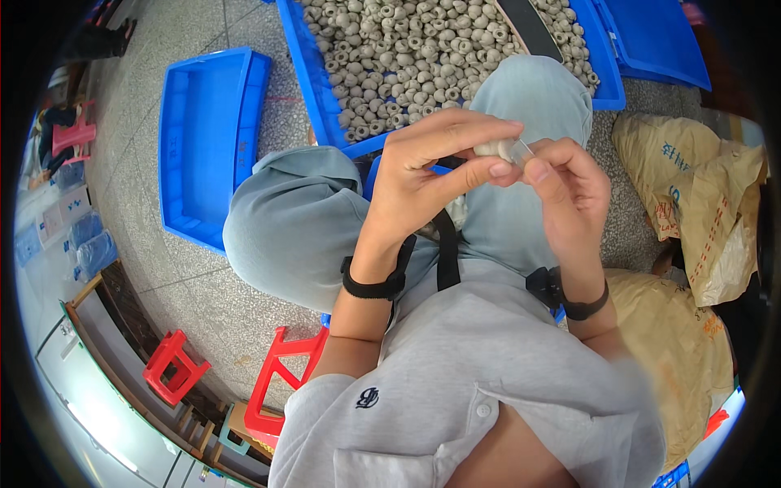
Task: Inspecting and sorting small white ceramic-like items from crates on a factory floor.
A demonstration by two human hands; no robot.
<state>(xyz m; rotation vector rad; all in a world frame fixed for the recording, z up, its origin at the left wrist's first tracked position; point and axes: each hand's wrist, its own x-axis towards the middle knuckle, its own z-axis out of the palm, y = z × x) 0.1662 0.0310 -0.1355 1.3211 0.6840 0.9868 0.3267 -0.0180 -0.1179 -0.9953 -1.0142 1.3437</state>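
Observation:
My left hand (423, 175) pinches a small, pale grey, rounded piece (491, 150) between thumb and fingers, above my right knee. With my right hand (576, 183) I pinch a thin, flat, translucent or shiny strip (521, 151); its exact kind is unclear. The strip's end is at the right side of the piece, and my two thumbs are close together. Beyond my knees, many similar pale grey pieces (407, 61), several with round openings, fill a large blue crate (314, 81).
A long dark board (530, 28) lies across the pieces. To the left is another blue crate (199, 138), at the far right a blue tray (655, 41). Brown sacks (691, 187) stand on my right. A red stool (175, 366) is at the lower left.

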